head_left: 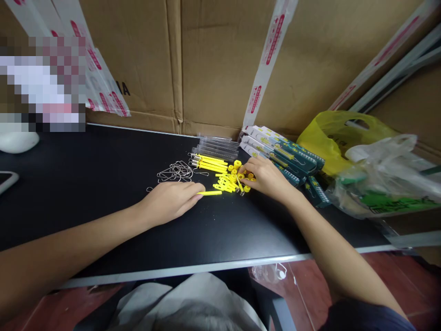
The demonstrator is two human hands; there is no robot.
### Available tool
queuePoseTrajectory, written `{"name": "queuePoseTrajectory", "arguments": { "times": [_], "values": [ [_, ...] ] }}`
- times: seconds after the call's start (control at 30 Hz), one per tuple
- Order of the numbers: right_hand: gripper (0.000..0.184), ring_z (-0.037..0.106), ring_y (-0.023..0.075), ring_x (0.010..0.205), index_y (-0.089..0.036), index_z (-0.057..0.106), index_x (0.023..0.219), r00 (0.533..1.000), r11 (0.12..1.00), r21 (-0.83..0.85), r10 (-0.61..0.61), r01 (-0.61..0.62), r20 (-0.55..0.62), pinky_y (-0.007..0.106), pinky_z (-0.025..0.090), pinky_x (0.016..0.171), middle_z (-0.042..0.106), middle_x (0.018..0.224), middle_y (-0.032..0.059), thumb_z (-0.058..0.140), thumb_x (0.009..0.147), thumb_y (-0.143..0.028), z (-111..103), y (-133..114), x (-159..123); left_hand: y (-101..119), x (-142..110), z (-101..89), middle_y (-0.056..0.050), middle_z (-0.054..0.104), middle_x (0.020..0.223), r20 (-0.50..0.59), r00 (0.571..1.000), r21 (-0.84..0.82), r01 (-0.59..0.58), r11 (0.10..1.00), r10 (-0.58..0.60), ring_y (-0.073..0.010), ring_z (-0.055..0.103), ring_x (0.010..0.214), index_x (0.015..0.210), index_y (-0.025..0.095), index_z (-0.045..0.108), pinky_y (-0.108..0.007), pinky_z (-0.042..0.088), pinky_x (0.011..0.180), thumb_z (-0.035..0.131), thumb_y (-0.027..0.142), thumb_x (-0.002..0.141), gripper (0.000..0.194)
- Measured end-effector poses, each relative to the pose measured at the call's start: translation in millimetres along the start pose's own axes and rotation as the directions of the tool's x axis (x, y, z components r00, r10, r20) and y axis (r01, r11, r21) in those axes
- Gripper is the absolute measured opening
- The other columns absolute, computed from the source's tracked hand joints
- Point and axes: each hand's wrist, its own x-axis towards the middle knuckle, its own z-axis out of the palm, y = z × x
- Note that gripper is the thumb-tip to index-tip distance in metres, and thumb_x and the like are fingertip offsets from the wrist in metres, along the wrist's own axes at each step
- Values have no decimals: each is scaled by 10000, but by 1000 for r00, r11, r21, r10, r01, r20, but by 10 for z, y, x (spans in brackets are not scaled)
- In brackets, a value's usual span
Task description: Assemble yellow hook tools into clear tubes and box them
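Observation:
My left hand (174, 200) is closed around a thin yellow plastic tube (211, 193), whose free end points right, just above the black table. My right hand (263, 179) reaches into a pile of small round yellow caps (237, 164); its thumb and fingertips close about one cap (241, 176). Between the hands lie small flat yellow plastic pieces (225, 184). Behind them is a row of yellow tubes with metal ends (212, 163). A heap of bent wire hooks (175, 171) sits beyond my left hand.
Clear plastic tubes (217, 147) lie at the back. Stacked green and white boxes (282, 149) stand behind my right hand. To the right are a yellow bag (320, 131) and a clear plastic bag (382, 179). Cardboard (213, 64) walls the table's (103, 174) far edge.

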Motion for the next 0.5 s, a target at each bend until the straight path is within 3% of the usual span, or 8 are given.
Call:
{"name": "queuePoseTrajectory", "arguments": {
  "times": [0.13, 0.23, 0.3, 0.37, 0.5],
  "values": [
    [116, 557, 232, 814, -174, 643, 883, 999, 999, 38, -1, 2, -46, 344, 408, 747, 655, 838, 71, 683, 794, -235, -31, 26, -9, -1, 1, -2, -18, 744, 952, -20, 1000, -10, 3, 1000, -3, -163, 713, 798, 1030, 200, 610, -258, 486, 651, 347, 301, 996, 283],
    [106, 557, 212, 783, -186, 583, 850, 990, 984, 173, 58, -35, -130, 325, 426, 710, 634, 809, 50, 661, 780, -201, -101, -31, -29, 8, 4, -8, -5, 745, 933, -45, 999, -18, 5, 1000, -6, -159, 713, 786, 1022, 206, 604, -251, 478, 641, 360, 295, 994, 262],
    [119, 552, 164, 709, -193, 543, 850, 976, 933, 356, 126, -56, -177, 280, 431, 638, 609, 809, 28, 636, 777, -178, -133, -138, -41, 14, 7, -11, 1, 743, 916, -58, 998, -23, 2, 1000, -4, -162, 713, 769, 1016, 206, 603, -256, 475, 627, 368, 294, 993, 252],
    [133, 532, 126, 645, -200, 523, 855, 981, 852, 523, 115, -17, -156, 248, 432, 591, 594, 795, 4, 624, 775, -167, -129, -290, -48, 19, 10, -13, 2, 741, 905, -68, 998, -26, -2, 1000, 0, -165, 712, 754, 1016, 204, 604, -261, 475, 620, 375, 290, 990, 246],
    [132, 538, 109, 639, -198, 508, 888, 992, 731, 682, 73, 15, -100, 234, 452, 586, 576, 800, -4, 595, 796, -162, -39, -576, -47, 18, 12, -5, 0, 744, 918, -76, 997, -37, -10, 999, 8, -163, 714, 758, 1013, 202, 604, -257, 477, 621, 386, 282, 986, 234]
  ]
}}
